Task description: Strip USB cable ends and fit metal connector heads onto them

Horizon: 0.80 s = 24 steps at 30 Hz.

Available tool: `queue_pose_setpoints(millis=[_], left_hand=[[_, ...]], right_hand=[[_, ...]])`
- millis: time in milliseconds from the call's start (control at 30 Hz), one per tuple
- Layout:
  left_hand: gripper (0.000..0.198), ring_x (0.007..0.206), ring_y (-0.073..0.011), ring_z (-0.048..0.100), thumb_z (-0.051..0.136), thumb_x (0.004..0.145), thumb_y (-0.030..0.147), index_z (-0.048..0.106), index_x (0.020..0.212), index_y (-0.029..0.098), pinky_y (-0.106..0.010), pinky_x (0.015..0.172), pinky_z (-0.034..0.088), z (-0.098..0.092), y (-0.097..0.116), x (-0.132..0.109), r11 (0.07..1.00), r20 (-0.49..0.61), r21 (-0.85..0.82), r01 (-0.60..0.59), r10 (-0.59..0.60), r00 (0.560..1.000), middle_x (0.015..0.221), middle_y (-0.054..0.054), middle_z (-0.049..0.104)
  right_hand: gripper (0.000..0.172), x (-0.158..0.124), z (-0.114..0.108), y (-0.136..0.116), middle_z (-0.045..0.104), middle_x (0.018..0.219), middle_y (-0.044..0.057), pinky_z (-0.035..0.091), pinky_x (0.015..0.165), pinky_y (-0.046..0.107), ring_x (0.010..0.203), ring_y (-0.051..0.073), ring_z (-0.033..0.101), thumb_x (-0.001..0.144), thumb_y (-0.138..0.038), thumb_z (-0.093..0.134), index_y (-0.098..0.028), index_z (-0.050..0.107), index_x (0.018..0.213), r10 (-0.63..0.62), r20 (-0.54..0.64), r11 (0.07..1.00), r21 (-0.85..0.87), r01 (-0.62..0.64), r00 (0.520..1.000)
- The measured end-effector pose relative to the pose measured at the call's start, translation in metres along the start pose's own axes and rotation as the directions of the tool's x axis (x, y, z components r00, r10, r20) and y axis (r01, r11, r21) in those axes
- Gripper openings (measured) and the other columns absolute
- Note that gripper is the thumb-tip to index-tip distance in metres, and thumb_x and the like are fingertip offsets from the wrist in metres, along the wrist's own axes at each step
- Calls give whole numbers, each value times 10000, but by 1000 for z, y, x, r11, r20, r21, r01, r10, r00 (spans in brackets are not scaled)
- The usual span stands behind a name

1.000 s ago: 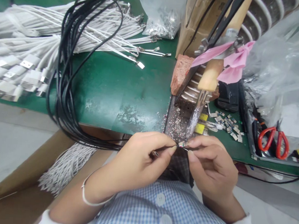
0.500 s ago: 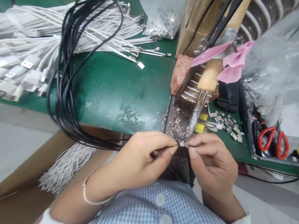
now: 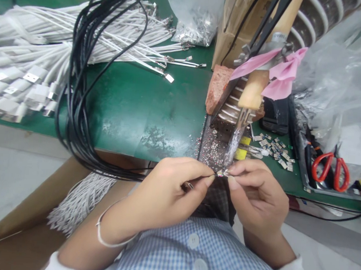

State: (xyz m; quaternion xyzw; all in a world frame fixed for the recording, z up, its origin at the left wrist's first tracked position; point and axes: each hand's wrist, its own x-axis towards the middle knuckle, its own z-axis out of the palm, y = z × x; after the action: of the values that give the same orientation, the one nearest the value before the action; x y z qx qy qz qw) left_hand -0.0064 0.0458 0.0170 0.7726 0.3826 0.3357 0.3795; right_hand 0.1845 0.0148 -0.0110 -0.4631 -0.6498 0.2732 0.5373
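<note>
Below the soldering iron (image 3: 241, 128), my left hand (image 3: 167, 191) pinches a black cable (image 3: 199, 179), my right hand (image 3: 256, 192) a metal shell (image 3: 223, 173) against its tip; seemingly not yet soldered.

A dark green tabletop (image 3: 133, 103) fills the upper and middle of the frame, its surface worn to pale, scuffed patches near the front edge (a soft sheen lies across them). Below that edge, at lower left, pale grey floor (image 3: 9, 173) shows beside an open brown cardboard box (image 3: 25, 211). At upper right, crumpled clear plastic sheeting (image 3: 340, 75) is heaped on the tabletop. The light is even and diffuse.
</note>
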Motion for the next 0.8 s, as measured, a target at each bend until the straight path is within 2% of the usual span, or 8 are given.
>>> queue_pose_setpoints(millis=[233, 567, 800], left_hand=[[150, 558, -90, 586, 597, 883, 75, 745, 865, 94, -182, 546, 449, 0, 1, -1, 999, 15, 14, 29, -29, 999, 655, -12, 677], [158, 539, -86, 570, 579, 884, 67, 734, 851, 74, -177, 532, 445, 0, 1, 0, 1000, -11, -2, -1, 1, 1000, 630, -9, 650], [170, 546, -99, 558, 567, 891, 74, 733, 856, 82, -200, 538, 438, 2, 0, -4, 998, -5, 58, 0, 0, 1000, 638, -10, 646]], right_hand=[[223, 1, 0, -2, 662, 912, 12, 559, 759, 330, 848, 165, 652, 818, -5, 639, -226, 642, 846, 0, 3, 1000, 11, 0, 1000], [201, 0, -2, -5, 664, 912, 24, 574, 734, 337, 830, 174, 653, 821, -21, 641, -220, 648, 841, -11, 12, 999, -49, 12, 1000], [212, -4, -4, -1, 677, 933, 30, 577, 763, 334, 858, 174, 655, 812, -7, 644, -216, 651, 852, -47, 40, 996, -76, 50, 998]])
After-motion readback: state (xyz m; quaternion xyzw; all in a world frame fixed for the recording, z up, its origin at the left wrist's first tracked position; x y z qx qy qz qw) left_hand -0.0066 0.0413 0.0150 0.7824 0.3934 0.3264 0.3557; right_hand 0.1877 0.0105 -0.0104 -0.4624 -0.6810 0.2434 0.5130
